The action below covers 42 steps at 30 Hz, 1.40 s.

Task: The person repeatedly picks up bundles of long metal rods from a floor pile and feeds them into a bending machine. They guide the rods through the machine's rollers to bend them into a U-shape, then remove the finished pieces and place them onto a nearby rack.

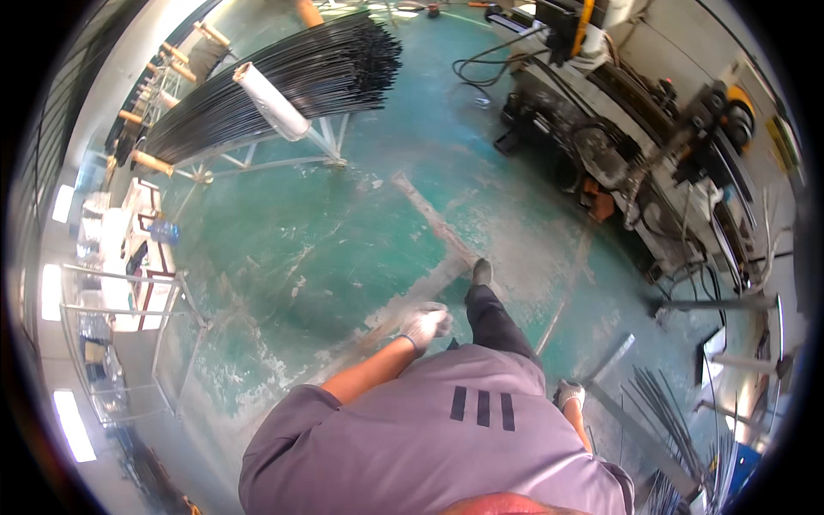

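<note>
In front of my body, over the green floor (300, 219), my left hand (427, 324) wears a pale work glove. Its fingers are curled in, and nothing shows in them. My right hand (569, 393), gloved too, hangs low beside my hip. It is nearest to a flat grey metal bar (639, 433) on the right, but how its fingers lie cannot be made out. One of my legs (498, 322) reaches forward, its shoe (482, 272) on a worn strip of floor.
Ahead on the left, a large bundle of thin black rods (283, 77) rests on a metal rack (249, 159), with a white roll (273, 101) against it. A dark, greasy machine (592, 142) stands right. Loose thin rods (661, 408) lie lower right; a tubular frame (124, 343) stands left.
</note>
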Available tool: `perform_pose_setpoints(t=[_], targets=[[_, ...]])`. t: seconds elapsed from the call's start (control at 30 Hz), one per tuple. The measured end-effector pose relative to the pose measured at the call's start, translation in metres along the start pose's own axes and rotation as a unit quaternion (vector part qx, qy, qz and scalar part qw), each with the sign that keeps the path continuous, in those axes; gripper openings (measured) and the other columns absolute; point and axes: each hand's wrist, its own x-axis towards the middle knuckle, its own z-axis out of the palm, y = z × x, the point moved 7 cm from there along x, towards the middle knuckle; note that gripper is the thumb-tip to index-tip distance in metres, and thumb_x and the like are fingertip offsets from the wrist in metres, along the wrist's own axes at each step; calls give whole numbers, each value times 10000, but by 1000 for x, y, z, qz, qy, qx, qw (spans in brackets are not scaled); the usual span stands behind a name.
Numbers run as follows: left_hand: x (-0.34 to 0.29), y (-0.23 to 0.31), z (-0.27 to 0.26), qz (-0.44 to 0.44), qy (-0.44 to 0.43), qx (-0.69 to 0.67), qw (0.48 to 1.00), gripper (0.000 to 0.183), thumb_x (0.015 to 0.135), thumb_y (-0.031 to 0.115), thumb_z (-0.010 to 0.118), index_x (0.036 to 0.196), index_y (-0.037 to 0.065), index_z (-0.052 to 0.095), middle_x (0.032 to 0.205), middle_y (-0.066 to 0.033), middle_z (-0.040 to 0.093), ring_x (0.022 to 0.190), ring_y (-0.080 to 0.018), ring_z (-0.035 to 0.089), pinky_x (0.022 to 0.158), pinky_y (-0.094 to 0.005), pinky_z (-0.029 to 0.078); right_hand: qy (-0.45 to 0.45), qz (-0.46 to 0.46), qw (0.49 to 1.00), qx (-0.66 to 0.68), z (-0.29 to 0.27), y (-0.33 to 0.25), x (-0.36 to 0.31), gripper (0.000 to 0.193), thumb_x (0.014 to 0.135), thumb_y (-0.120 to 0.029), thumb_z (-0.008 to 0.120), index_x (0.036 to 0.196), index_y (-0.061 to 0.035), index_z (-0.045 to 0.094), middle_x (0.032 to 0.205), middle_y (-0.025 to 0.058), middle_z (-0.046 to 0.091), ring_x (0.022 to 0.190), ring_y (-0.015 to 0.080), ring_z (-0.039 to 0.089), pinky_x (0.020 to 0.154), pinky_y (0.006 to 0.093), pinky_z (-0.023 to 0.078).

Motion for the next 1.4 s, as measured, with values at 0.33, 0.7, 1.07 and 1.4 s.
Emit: perform_pose_setpoints(t=[0.33, 0.7, 1.07, 1.4], targets=[[101, 274, -54, 196, 45, 38, 979, 236, 995, 119, 686, 1184, -22, 688, 1022, -130, 760, 871, -202, 726, 794, -343, 598, -29, -385, 768, -511, 237, -418, 77, 504, 919, -449, 678, 1166, -18, 767, 1173, 266, 746, 1113, 415, 725, 960, 473, 569], [233, 376, -165, 57, 123, -170, 976, 264, 918, 79, 712, 1157, -24, 675, 949, -133, 755, 838, -244, 749, 699, -367, 612, -128, -612, 721, -298, 608, -852, -289, 500, 861, -340, 842, 1257, -67, 705, 1171, 190, 763, 1128, 374, 721, 962, 417, 557], [296, 666, -364, 237, 236, -124, 934, 252, 1005, 103, 652, 1226, -18, 654, 1020, -134, 762, 860, -212, 734, 806, -346, 614, -80, -760, 510, -396, 919, -1004, -500, 795, 817, -455, 871, 1412, -28, 560, 1357, 196, 647, 1296, 376, 589, 1102, 445, 488], [332, 613, -377, 130, 321, -289, 893, 362, 984, 164, 673, 1277, -41, 617, 1072, -187, 738, 930, -285, 743, 852, -438, 620, -88, -719, 387, -570, 1107, -1060, -524, 641, 828, -480, 871, 1254, -40, 681, 1277, 174, 689, 1220, 353, 652, 998, 449, 564]])
